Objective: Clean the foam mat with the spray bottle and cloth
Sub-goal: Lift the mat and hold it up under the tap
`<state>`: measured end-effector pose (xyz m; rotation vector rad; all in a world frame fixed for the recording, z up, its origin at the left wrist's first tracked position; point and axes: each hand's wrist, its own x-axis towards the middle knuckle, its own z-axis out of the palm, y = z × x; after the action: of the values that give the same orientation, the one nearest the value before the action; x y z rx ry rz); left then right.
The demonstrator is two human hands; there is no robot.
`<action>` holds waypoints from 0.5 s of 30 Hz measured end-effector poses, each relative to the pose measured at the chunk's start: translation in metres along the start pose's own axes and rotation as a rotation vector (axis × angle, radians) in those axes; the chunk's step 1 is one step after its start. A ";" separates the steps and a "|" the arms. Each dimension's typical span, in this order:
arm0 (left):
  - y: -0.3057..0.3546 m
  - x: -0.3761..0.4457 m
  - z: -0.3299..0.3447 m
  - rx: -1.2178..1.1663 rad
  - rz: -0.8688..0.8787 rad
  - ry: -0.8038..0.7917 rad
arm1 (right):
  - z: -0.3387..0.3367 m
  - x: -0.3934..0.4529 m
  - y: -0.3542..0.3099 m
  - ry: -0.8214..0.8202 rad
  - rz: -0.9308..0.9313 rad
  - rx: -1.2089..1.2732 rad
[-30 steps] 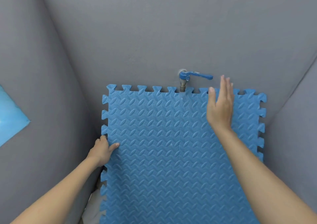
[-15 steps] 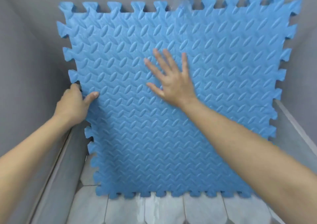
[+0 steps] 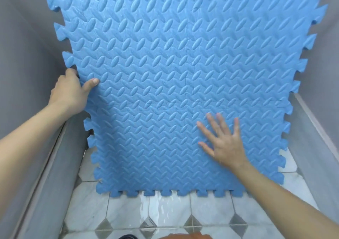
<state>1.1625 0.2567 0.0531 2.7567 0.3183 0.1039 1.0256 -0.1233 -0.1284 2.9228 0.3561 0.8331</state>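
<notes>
Your fingers (image 3: 220, 123) on the right hand (image 3: 226, 143) are spread wide and pressed flat against the lower right of the foam mat (image 3: 174, 70), gripping nothing. Your left hand (image 3: 70, 94) pinches the mat's left edge, thumb across the front face and the other fingers wrapped behind it. The blue mat, made of interlocked tiles with toothed edges and a leaf-like raised pattern, stands upright in front of you, its bottom edge on the wet white tiled floor (image 3: 165, 213). No writing or brand shows on it. Grey walls (image 3: 23, 59) close in on both sides.
</notes>
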 end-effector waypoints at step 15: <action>-0.002 0.003 -0.004 -0.019 -0.035 -0.039 | -0.063 0.202 0.042 0.106 -0.143 -0.043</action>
<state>1.1643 0.2601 0.0564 2.7295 0.3526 0.0446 1.1674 -0.1137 0.0341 2.7815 0.5405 0.9638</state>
